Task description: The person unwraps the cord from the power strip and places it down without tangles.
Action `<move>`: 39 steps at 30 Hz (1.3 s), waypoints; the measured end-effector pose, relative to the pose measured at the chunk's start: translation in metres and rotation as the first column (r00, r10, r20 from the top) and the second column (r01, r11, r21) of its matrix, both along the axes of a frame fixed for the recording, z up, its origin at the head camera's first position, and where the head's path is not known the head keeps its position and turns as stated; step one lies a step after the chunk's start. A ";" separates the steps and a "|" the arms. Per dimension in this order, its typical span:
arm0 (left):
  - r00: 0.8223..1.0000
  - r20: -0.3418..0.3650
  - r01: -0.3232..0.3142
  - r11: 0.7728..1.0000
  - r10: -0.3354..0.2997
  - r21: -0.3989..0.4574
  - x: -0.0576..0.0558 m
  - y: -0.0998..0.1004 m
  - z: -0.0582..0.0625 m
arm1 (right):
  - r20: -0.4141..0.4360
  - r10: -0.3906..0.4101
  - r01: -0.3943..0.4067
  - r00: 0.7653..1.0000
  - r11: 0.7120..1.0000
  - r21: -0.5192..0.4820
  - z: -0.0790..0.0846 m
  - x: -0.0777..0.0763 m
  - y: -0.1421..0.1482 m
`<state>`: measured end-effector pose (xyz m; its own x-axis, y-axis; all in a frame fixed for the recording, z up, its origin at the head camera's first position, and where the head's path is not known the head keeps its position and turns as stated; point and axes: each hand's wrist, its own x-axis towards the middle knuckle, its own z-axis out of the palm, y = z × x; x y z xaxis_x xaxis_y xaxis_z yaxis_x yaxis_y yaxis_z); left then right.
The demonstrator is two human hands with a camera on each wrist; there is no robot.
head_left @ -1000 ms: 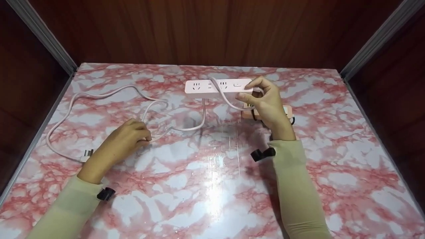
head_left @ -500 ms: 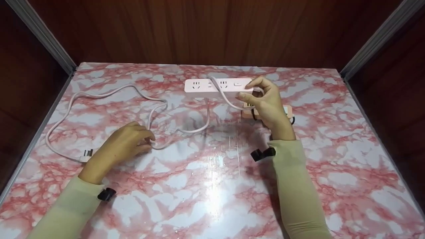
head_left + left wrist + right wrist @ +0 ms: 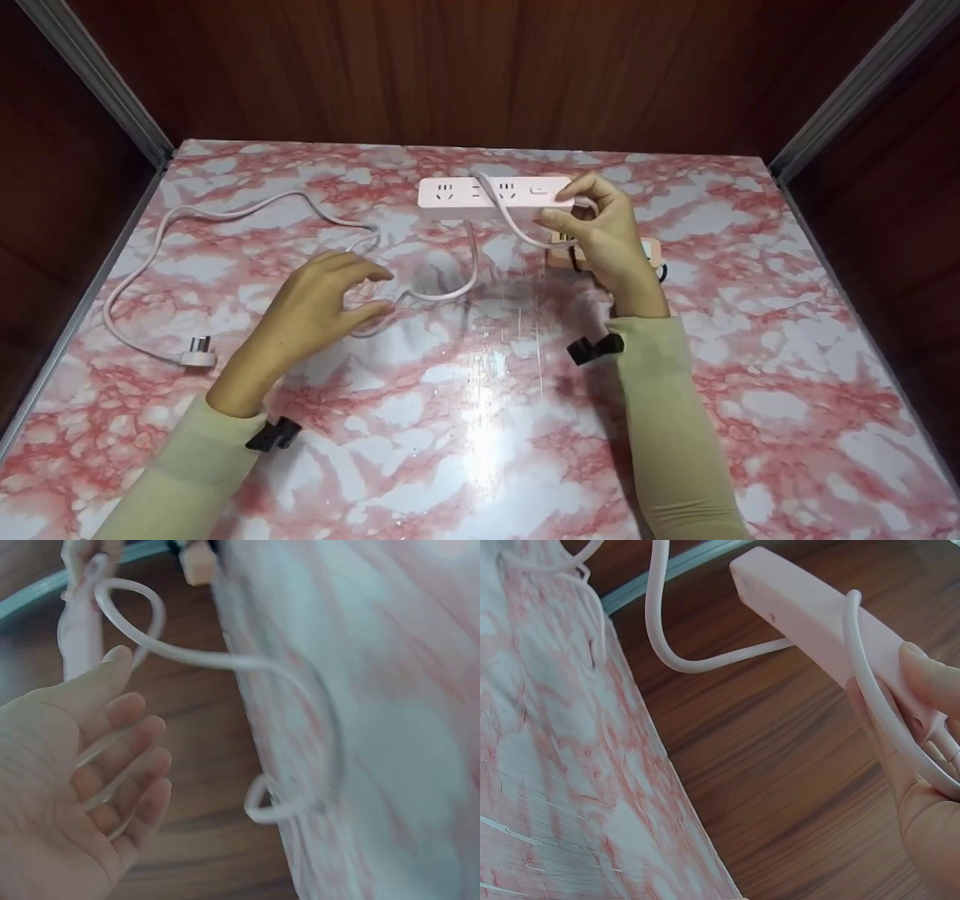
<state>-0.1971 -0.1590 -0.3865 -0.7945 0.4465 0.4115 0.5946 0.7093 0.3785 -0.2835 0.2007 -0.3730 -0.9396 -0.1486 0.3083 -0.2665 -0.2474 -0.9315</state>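
Observation:
A pink power strip [image 3: 457,193] is held up over the table by my right hand [image 3: 604,232], which grips its right end between thumb and fingers. One turn of its pale cord [image 3: 510,217] wraps over the strip, and the rest hangs from underneath and runs left along the table. My left hand [image 3: 319,300] hovers above that slack cord, thumb and fingers spread apart with nothing between them. In the left wrist view the palm [image 3: 45,802] shows bare beside the cord [image 3: 202,658]. The plug [image 3: 199,352] lies at the left, prongs up.
Behind my right hand, partly hidden, lies an orange-beige block-like item [image 3: 559,259] with a black cord or loop. The marbled red-and-white table [image 3: 465,450] is bounded by dark wooden panels [image 3: 480,75] at the back and both sides.
My left hand has let go of the cord, opened its fingers and moved up and to the right, uncovering the plug. The right hand and the power strip have stayed almost still.

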 end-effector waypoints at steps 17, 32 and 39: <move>0.999 0.001 -0.047 0.997 0.047 0.067 0.001 0.058 0.003 | 0.007 0.001 0.000 1.000 0.999 -0.038 -0.002 0.001 -0.002; 0.992 0.119 -0.060 0.995 0.050 0.083 0.002 0.082 0.004 | 0.006 0.006 -0.006 1.000 1.000 -0.029 0.000 0.000 -0.001; 0.991 0.123 -0.062 0.992 0.048 0.109 0.002 0.084 0.002 | 0.003 -0.016 0.016 1.000 1.000 -0.006 -0.001 0.000 0.000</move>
<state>-0.1955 -0.0745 -0.3842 -0.8632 0.3568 0.3571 0.5014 0.6885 0.5240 -0.2837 0.2010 -0.3738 -0.9427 -0.1320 0.3063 -0.2677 -0.2484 -0.9309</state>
